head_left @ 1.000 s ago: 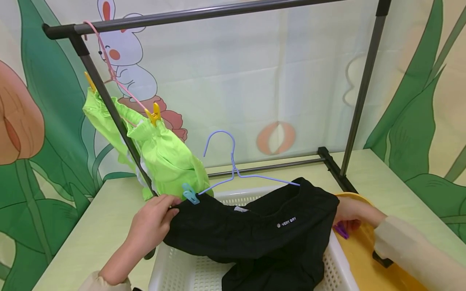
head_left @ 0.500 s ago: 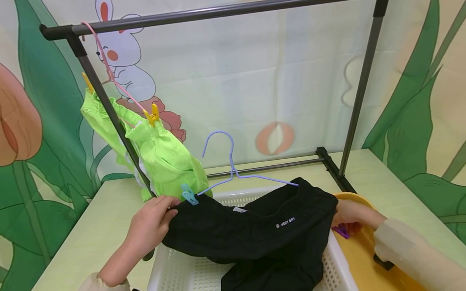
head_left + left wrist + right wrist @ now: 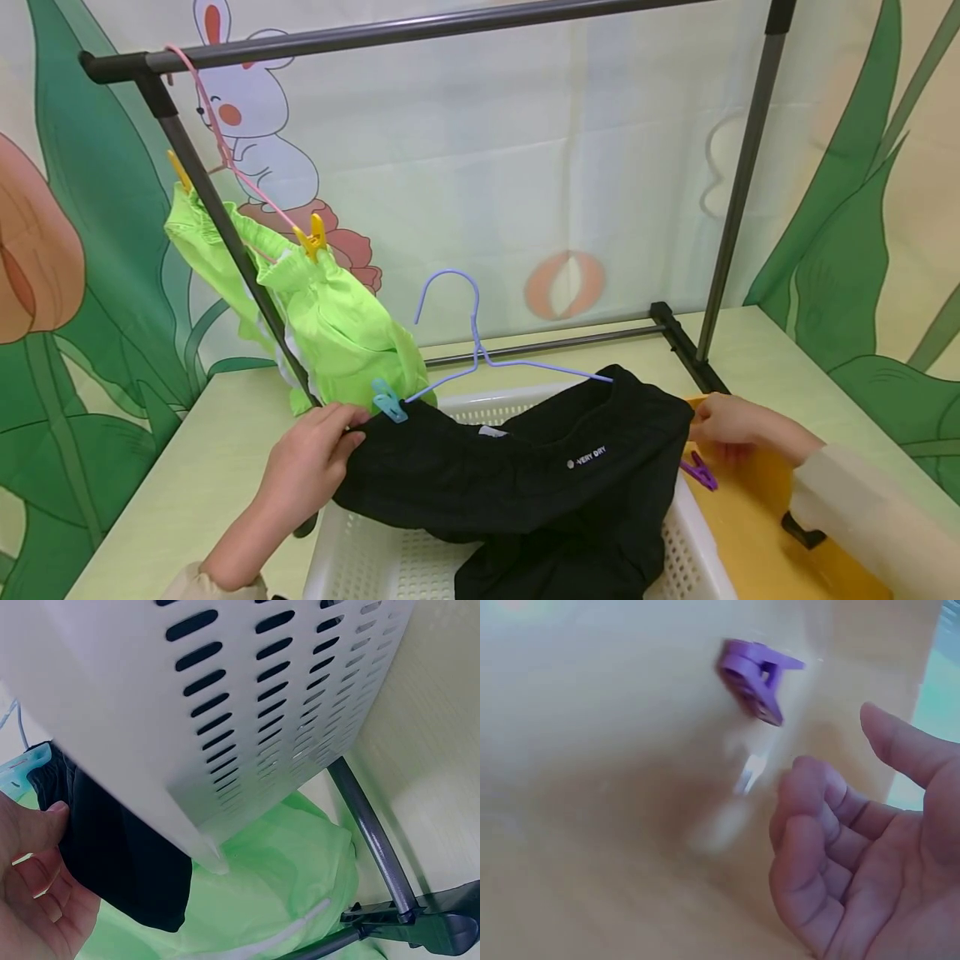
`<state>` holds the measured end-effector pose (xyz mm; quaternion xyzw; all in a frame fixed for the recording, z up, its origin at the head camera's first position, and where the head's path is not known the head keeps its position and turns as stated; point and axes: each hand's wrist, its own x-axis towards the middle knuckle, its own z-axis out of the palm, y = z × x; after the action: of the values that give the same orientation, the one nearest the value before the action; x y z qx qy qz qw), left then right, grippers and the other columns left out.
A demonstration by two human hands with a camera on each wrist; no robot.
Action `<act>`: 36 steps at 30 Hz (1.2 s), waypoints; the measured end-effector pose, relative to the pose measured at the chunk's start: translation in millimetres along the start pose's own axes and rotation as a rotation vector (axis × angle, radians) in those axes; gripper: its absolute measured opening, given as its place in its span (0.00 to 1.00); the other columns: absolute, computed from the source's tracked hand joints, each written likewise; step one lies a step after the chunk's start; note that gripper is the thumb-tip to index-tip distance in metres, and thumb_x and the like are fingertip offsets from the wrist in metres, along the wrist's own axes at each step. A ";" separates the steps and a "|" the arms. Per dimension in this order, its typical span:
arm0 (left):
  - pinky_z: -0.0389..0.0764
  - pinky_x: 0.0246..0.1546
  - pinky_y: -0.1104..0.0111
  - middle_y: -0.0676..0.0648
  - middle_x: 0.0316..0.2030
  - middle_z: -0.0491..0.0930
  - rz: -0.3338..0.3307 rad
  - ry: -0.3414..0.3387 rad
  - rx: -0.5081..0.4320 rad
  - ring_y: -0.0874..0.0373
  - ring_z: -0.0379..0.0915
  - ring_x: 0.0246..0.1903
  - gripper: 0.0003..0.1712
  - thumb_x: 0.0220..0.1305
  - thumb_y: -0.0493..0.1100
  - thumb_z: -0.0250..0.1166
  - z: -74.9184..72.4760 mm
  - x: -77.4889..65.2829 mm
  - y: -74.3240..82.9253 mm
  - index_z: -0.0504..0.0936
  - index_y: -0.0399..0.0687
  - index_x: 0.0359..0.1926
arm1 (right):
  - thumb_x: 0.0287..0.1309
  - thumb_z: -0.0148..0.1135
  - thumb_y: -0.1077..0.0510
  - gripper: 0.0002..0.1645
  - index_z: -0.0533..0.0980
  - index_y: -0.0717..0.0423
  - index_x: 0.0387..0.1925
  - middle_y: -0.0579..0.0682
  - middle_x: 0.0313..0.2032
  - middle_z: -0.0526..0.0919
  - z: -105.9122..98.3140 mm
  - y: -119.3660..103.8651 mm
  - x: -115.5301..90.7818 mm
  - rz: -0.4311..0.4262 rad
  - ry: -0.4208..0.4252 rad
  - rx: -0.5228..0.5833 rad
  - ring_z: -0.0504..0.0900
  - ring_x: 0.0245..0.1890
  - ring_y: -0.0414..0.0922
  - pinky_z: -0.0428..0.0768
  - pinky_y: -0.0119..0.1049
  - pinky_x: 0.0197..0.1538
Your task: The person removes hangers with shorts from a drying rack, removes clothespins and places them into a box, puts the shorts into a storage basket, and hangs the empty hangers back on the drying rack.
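Head view first, as I watched from afar: the left grip (image 3: 311,454) had the near-left corner of the black garment (image 3: 510,483) pinched, right beside the teal clip (image 3: 388,400) that sat where the lilac hanger (image 3: 476,329) met the cloth. The garment sprawled over the white basket (image 3: 697,542) on the counter (image 3: 172,492). Over on the other side, the right grip (image 3: 742,423) was at the yellow basin (image 3: 750,508), and there was the purple clip (image 3: 699,472), bare of any fingers!

And here came the change: half a second earlier those right fingers overlapped the clip; now they were up and outward, and the whole clip showed. On the left, nothing had budged.

Left wrist view: thumb pressed to the black cloth, the teal clip just above it. That hold looked worth keeping, since a slack corner could tug at the hanger.

Right wrist view, the telling one: released, fingers loosely bent, thumb wide, nothing between them, the purple clip near but apart. I judged the step to be handling that clip, and to do it well I'd have come in with thumb and forefinger on its two handle ends, squeezing squarely so it couldn't twist away.
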<state>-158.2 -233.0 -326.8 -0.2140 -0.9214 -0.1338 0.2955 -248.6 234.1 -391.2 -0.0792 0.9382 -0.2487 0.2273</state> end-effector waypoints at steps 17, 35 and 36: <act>0.74 0.29 0.64 0.53 0.28 0.77 -0.014 -0.016 -0.005 0.58 0.72 0.30 0.10 0.46 0.31 0.66 -0.7 -1.1 -0.6 0.77 0.47 0.31 | 0.55 0.54 0.43 0.24 0.70 0.63 0.29 0.49 0.21 0.71 -35.7 -14.7 -20.2 -0.094 0.105 0.118 0.68 0.18 0.42 0.68 0.30 0.20; 0.74 0.29 0.65 0.53 0.27 0.76 0.001 -0.007 -0.007 0.59 0.72 0.30 0.11 0.46 0.31 0.66 0.1 -1.1 -1.7 0.77 0.47 0.30 | 0.59 0.50 0.44 0.24 0.69 0.64 0.38 0.52 0.27 0.71 -53.3 -46.3 -38.2 -0.209 0.180 0.186 0.71 0.25 0.43 0.73 0.33 0.27; 0.74 0.29 0.65 0.53 0.27 0.76 0.002 -0.007 -0.006 0.58 0.72 0.30 0.11 0.45 0.31 0.66 0.1 -1.2 -1.9 0.77 0.47 0.30 | 0.59 0.50 0.45 0.23 0.69 0.64 0.39 0.52 0.27 0.71 -53.7 -49.0 -39.5 -0.213 0.188 0.182 0.71 0.26 0.43 0.73 0.33 0.28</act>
<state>-158.3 -234.9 -327.9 -0.2165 -0.9217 -0.1354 0.2919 -236.9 225.2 -309.8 -0.1336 0.9152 -0.3618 0.1173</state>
